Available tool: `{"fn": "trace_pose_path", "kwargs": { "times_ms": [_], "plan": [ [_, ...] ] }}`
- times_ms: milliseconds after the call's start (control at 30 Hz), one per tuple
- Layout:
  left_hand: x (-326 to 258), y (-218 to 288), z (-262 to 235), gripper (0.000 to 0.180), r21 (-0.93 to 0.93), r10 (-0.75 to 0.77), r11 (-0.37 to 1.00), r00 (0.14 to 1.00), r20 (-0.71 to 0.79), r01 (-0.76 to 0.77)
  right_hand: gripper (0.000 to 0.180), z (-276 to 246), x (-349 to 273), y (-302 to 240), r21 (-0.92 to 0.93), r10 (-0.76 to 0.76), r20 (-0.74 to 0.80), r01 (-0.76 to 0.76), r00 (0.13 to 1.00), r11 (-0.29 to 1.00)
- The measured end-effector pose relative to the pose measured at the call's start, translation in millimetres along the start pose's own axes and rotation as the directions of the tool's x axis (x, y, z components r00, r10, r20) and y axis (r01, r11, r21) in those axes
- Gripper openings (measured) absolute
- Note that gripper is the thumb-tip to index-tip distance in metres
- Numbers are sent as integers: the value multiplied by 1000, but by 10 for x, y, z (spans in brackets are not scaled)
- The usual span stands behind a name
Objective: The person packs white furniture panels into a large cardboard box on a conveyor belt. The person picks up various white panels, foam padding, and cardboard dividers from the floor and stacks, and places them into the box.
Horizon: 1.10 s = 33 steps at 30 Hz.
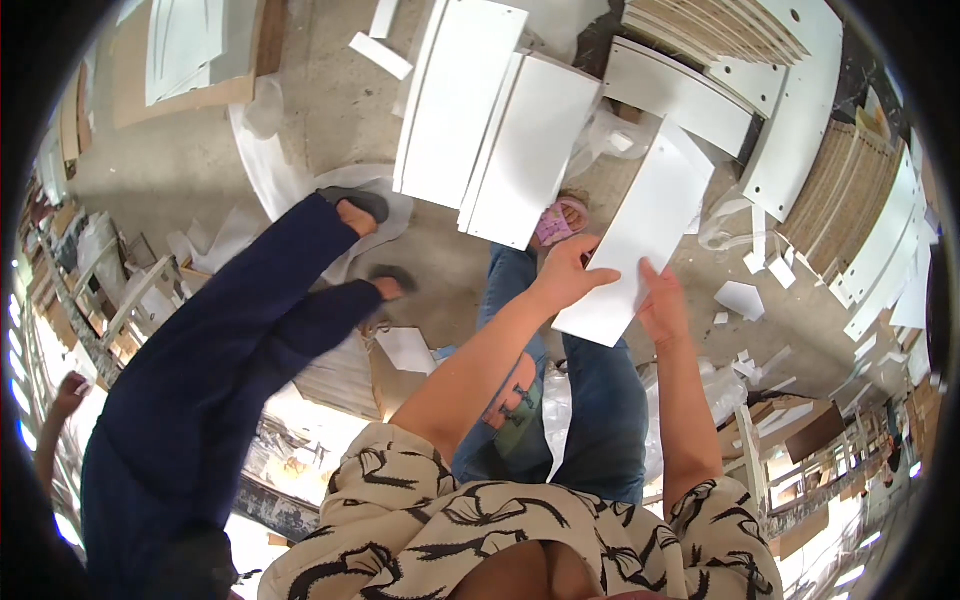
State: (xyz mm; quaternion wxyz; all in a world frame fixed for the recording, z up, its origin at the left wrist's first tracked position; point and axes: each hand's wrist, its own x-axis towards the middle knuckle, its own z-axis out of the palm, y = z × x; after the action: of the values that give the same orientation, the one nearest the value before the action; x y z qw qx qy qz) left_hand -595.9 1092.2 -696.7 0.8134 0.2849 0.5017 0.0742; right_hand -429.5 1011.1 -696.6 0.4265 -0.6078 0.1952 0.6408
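Observation:
A long white board [640, 230] is tilted in front of me, its near end just above my knees. My left hand [575, 275] grips its left edge, with the thumb on the top face and the other fingers partly hidden at the edge. On the opposite edge, my right hand [662, 300] holds the board with thumb and fingers. Just left of it, two stacks of white panels stand side by side: a nearer stack [530, 150] and a farther stack [455, 100].
Another person in dark trousers [200, 350] stands at my left. At the right are white panels with holes [800, 120] and a stack of brown-edged boards [845, 195]. White scraps [740, 298] and clear plastic wrap [610, 135] litter the floor. A cardboard sheet [240, 92] lies far left.

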Motion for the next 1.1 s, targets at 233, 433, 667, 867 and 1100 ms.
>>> {"fn": "trace_pose_path", "kwargs": {
  "times_ms": [233,433,667,867,1100],
  "plan": [
    [292,68,-568,42,676,686,662,626,-371,-325,46,-806,1097,-1404,-637,-722,-273,443,635,631],
    [297,384,-1816,68,868,728,471,487,-483,157,55,-1056,1975,-2386,-886,-788,-322,126,524,447],
    [258,223,-1844,98,843,566,434,632,-529,317,43,474,1400,284,-865,-365,359,452,859,215],
    [81,-13,-1402,94,779,478,531,641,-600,334,66,1120,758,921,-915,-546,14,231,838,331],
    [-35,-224,-1796,91,424,96,775,575,-812,468,43,928,478,669,-665,-622,249,598,742,447]
  ]
}}
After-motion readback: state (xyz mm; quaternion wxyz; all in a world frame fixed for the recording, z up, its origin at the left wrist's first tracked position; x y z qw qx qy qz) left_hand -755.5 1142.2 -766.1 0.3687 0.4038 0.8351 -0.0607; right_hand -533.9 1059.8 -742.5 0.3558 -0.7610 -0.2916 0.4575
